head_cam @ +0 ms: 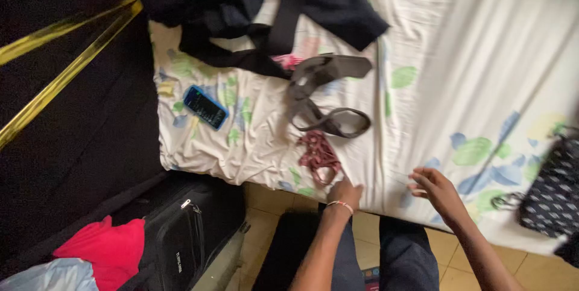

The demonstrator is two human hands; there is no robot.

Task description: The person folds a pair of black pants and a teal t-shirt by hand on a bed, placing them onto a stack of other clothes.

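We look down on a bed covered by a white sheet [482, 56] printed with blue and green leaves, its edge hanging over a tiled floor. Our left hand [345, 194] rests at the sheet's edge with the fingers curled down onto the cloth, holding nothing that we can see; a thin bracelet circles the wrist. Just above its fingertips, touching or nearly so, lies a maroon tangle of cord [318, 156]. Our right hand [435, 187] hovers just beside the sheet's edge, fingers loosely bent and released, empty. Farther up the bed lie a grey strap [325, 95], a blue phone [205, 107] and dark clothing [253, 1]. A black suitcase [181, 237] stands on the floor.
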